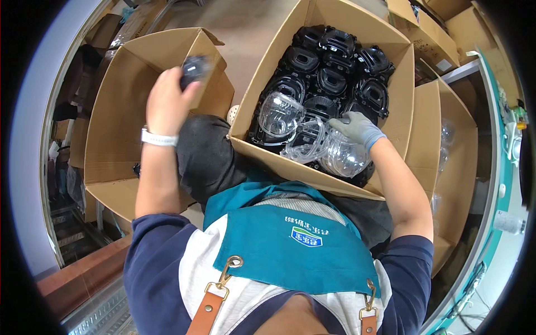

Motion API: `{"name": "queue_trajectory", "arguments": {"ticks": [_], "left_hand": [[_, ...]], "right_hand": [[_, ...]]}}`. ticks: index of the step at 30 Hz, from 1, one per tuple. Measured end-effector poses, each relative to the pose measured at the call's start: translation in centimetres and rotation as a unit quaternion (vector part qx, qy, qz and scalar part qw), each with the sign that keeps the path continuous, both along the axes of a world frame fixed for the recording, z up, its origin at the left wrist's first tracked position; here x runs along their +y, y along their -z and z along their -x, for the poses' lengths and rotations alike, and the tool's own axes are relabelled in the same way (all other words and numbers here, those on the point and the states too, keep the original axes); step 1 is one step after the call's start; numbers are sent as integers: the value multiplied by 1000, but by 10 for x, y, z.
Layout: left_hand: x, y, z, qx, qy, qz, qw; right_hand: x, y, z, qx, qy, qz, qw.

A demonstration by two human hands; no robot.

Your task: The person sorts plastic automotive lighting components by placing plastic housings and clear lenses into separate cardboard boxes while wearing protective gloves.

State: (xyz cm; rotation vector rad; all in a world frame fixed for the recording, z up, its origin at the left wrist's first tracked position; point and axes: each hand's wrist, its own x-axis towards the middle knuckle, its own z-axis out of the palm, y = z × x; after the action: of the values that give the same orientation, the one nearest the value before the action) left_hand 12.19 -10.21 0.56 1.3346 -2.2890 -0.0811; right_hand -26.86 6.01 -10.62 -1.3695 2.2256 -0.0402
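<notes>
Closest to us is our teal apron bib [296, 245] with its tan leather straps, then both forearms reaching out over 2 open cardboard boxes.

Left hand [167, 100] is up over the left box [111, 128], fingers curled shut around 1 small black part [194, 68]; it's blurred, so we can't tell the exact shape. White wristband [159, 138] on that wrist. Beneath the hand we see no parts on the box's bare cardboard, though the hand and arm cover some of it.

Right hand [357, 127], in a grey glove, is down in the right box [335, 33], resting on the clear plastic shells [312, 142]. Fingers look bent onto the nearest shell, but we can't tell if it's an actual grip or just contact.

Progress, our read: early. Beyond the right hand, black moulded housings [335, 72] are packed several rows deep, and 3 or so clear shells sit on top at the near wall. The left box looks barely started, so most of the stock is left to handle.

Room and edges:
- Left hand is just beside the left box's far flap, with open volume below it.
- Right hand is boxed in by the near wall under the wrist and the right wall just outboard.
- Our dark trouser knee [206, 151] sits between the boxes, touching both.
- More cartons [452, 167] stand outboard of the right arm, some holding clear shells; little swing room there.
</notes>
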Motion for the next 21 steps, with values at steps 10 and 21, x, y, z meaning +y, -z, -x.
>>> {"name": "queue_trajectory", "arguments": {"ticks": [10,21], "left_hand": [[-97,31,-130,-101,-261,-41,959],[-40,10,68,148,123,-106,976]], "right_hand": [[-1,-26,-38,91,-113,-241,960],[39,-100,0,-361,145,215,896]]}}
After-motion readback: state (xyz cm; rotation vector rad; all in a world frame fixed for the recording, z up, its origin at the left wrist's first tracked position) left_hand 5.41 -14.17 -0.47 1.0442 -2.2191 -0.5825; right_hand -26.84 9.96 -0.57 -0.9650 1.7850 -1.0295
